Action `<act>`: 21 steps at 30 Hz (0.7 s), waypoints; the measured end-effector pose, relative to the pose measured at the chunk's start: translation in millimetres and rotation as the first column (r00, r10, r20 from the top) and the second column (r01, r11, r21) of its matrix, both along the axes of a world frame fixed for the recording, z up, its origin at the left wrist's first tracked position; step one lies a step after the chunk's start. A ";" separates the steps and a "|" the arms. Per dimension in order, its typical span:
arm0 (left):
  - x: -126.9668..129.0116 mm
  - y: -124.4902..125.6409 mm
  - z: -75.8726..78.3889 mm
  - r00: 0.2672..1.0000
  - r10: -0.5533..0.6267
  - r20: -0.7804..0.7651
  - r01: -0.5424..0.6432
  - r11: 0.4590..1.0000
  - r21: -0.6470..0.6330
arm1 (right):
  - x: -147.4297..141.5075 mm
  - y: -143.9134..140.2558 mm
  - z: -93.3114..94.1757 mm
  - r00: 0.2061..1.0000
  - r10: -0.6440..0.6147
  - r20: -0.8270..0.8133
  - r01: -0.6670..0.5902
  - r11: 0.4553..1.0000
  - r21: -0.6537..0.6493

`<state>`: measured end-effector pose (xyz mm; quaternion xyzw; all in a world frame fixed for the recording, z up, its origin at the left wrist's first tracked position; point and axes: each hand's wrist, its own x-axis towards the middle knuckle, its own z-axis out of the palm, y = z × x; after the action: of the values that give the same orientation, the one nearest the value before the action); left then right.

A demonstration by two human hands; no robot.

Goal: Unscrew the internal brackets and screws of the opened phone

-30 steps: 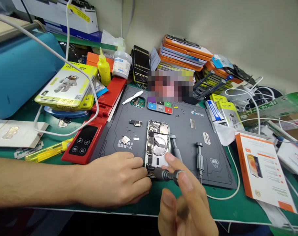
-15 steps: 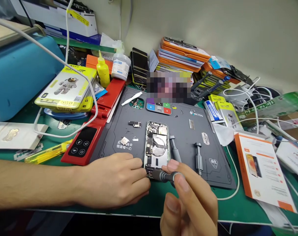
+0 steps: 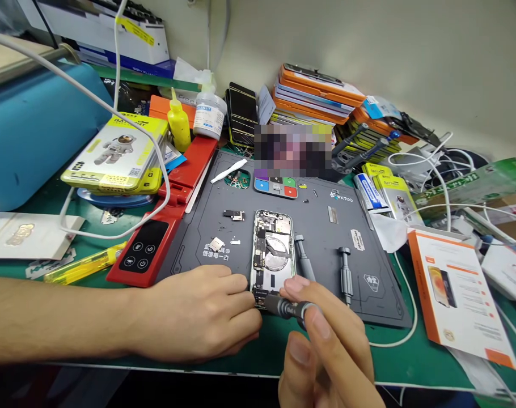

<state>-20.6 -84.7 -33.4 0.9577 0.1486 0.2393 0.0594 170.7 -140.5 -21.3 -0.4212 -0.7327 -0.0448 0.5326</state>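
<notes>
So the opened phone (image 3: 273, 255) is lying flat, back off and guts showing, on the dark grey repair mat (image 3: 326, 238), toward the mat's near edge. Right hand (image 3: 326, 351) has its thumb and fingers pinched around a grey screwdriver (image 3: 286, 309), tip down at the near end of the phone. Left hand (image 3: 198, 314) rests just left of the phone, fingers curled together, fingertips touching the phone's near left corner.

Two more grey screwdrivers (image 3: 345, 272) lie on the mat right of the phone. A small connector part (image 3: 235, 215) and a little square shield piece (image 3: 216, 243) sit left of the phone on the mat. The red heating pad (image 3: 156, 238) runs along the mat's left edge, and a white cable (image 3: 394, 340) loops off the mat's near right corner.
</notes>
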 end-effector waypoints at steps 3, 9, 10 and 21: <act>0.1 0.6 0.4 1.000 0.002 -0.004 -0.002 1.000 0.003 | 0.0 0.1 0.0 1.000 -0.009 0.006 0.009 1.000 0.014; -0.7 0.4 1.6 1.000 0.005 -0.001 -0.005 1.000 -0.002 | -2.7 2.4 1.5 0.998 -0.054 -0.013 0.054 0.998 0.012; -0.7 0.1 1.6 1.000 0.006 0.000 -0.006 1.000 -0.003 | -1.3 2.9 1.3 0.999 -0.043 -0.003 0.043 0.999 0.008; -0.3 0.6 2.8 1.000 0.007 -0.005 -0.007 1.000 -0.008 | 8.2 6.2 -0.3 0.999 0.032 0.015 -0.032 0.999 0.024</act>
<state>-20.9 -84.1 -30.7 0.9575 0.1529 0.2364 0.0620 178.9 -134.3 -21.6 -0.4025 -0.7426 -0.0482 0.5332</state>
